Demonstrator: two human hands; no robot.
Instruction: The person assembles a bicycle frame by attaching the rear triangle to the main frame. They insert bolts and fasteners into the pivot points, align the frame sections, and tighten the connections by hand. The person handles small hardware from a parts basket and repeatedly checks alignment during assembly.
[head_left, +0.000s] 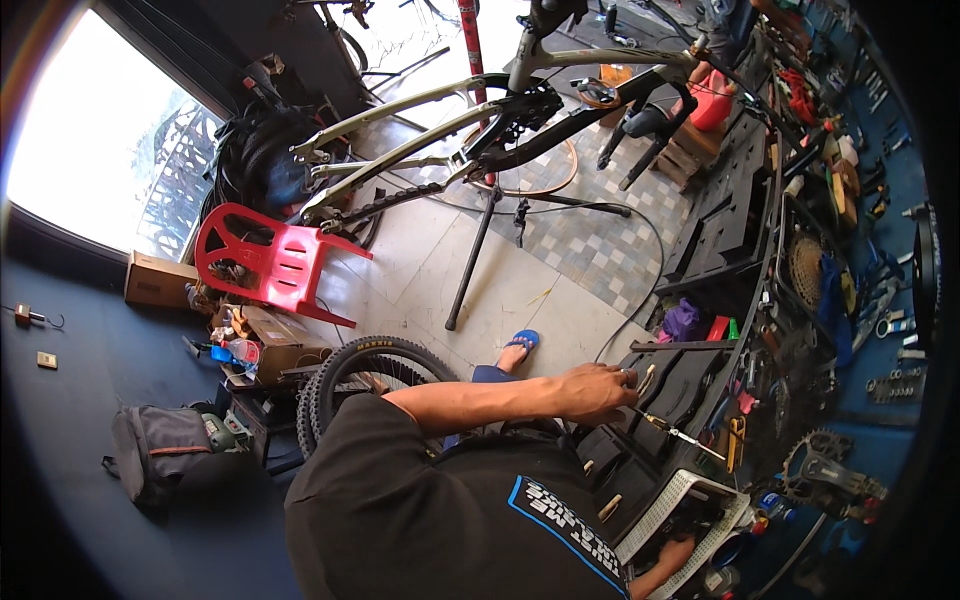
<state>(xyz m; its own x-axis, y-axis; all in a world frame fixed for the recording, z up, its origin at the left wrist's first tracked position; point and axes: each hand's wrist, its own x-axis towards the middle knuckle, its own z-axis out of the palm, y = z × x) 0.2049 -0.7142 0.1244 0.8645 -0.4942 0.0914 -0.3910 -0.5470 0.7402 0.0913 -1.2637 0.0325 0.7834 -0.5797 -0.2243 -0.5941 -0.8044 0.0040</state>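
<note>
Apparently curled, at four o'clock from centre: a bare left hand [597, 392], close beside a slim tool [682, 434] with a pale shaft pointing outward toward four o'clock. Cannot tell whether grasping it or just near. Probably light and stiff, prone to rolling; best pinched at the thicker end beside the hand, away from the narrow tip. Between four and five o'clock, farther out: a white basket [648, 518], likely light and slightly springy, best lifted by the rim. Inside it, a right hand [677, 553] with fingers hidden, so impossible to say if clenched or released. Too shadowed to identify: dark contents [690, 515]. Mostly out of sight near the lower edge: right forearm.
</note>
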